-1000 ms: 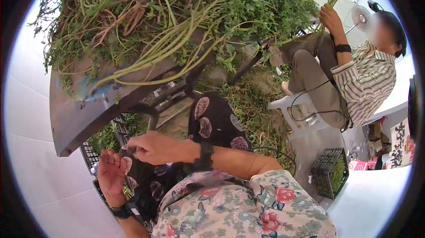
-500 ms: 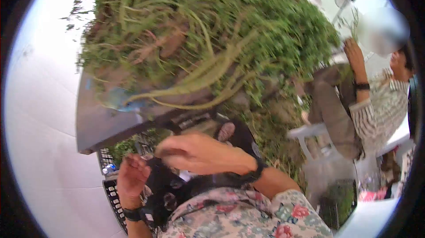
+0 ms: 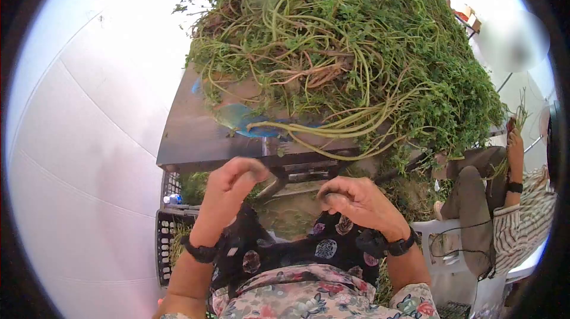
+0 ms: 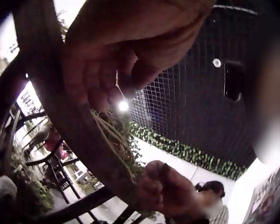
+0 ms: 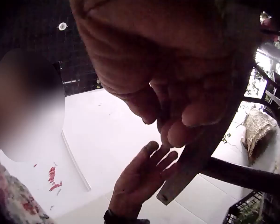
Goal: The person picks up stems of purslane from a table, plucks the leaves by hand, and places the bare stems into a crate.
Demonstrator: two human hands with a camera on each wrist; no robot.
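Note:
In the head view my left hand (image 3: 228, 191) is raised just before the table's near edge, its fingers loosely bent with nothing in them. My right hand (image 3: 362, 203) hovers over the lap to its right, fingers also loosely curled and holding nothing. A gap separates the two hands. Beyond them, a big heap of leafy green stems (image 3: 356, 40) covers much of the dark table (image 3: 193, 132). Long pale stems (image 3: 332, 132) trail along its near side, one end lying over a blue patch (image 3: 249, 123).
Below the table's left corner stand black plastic crates (image 3: 169, 242) with greens inside and a small bottle (image 3: 172, 199). Loose greens lie under the table. At right another person in a striped shirt (image 3: 522, 218) sits on a white plastic stool (image 3: 442, 259), holding stems.
The head view has swung right, then left, so the table sits further right in the picture. My right hand has moved away from beside my left, which has risen toward the table edge.

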